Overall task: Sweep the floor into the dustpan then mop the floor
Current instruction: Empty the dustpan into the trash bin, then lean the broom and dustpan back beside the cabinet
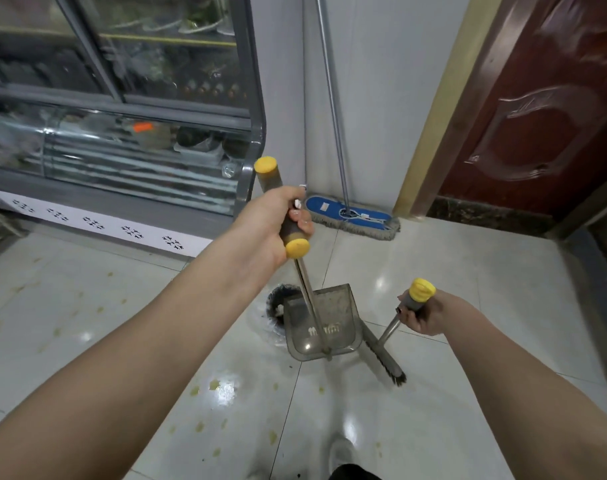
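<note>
Dustpan lies low over the white tiled floor straight ahead of me; I cannot tell whether it rests there or hangs just clear. Its long handle rises to my left hand, whose fingers are wrapped round the grey grip between two yellow caps. My right hand grips the broom just under its yellow cap. The broom head lies just beside the Dustpan's right edge, its long axis running from far-left to near-right, so my right hand is the nearer one for any stroke leftward. Just beyond the Dustpan to the left is a dark round opening rimmed with clear plastic, perhaps a lined bin. Yellowish spots mark the near tiles. The flat mop leans on the far wall, untouched, so mopping looks not yet begun.
</note>
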